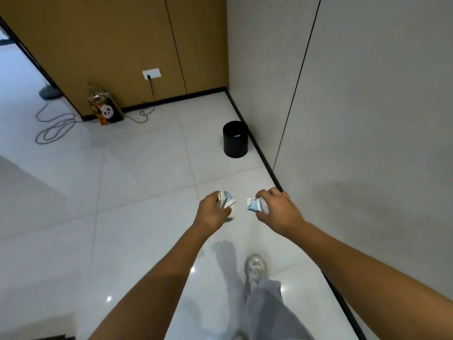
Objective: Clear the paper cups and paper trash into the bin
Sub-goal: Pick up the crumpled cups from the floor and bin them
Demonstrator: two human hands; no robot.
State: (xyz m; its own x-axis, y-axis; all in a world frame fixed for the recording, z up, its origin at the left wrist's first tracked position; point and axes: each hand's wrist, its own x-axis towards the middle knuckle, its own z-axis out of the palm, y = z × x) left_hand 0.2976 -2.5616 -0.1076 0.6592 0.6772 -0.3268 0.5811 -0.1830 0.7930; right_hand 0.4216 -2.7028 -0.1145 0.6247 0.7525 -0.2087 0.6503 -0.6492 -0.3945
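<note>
Head view
Left hand: the left hand (212, 211) is stretched out in front of the body, fingers curled round a crushed paper cup (227, 204) — white with blue print, squashed out of shape, sticking out past the thumb side.
Right hand: the right hand (278, 209) is held out at the same height, well apart from the left, fingers and thumb pinching a second crushed cup (256, 205) of the same white and blue.
Cups: both are up in the air over the floor, not touching each other, with a gap of bare tile showing between them.
Bin: a round black bin (235, 139) stands upright on the floor ahead of the hands, just beside the dark skirting of the right-hand wall; something pale shows inside near its rim, too small to make out.
Floor: glossy white tiles (137, 182) with grey joints, and shadows of the arms falling on them below the hands.
Feet: one pale sneaker (255, 267) and a grey trouser leg (266, 307) show at the bottom, under the right forearm.
Back wall: brown wood panels (110, 40) with a white socket (151, 73) and a plug in it — a thin cable (55, 126) loops over the floor to the left.
Bag: a gift bag (106, 109) with a panda picture stands against the foot of the brown panel.
</note>
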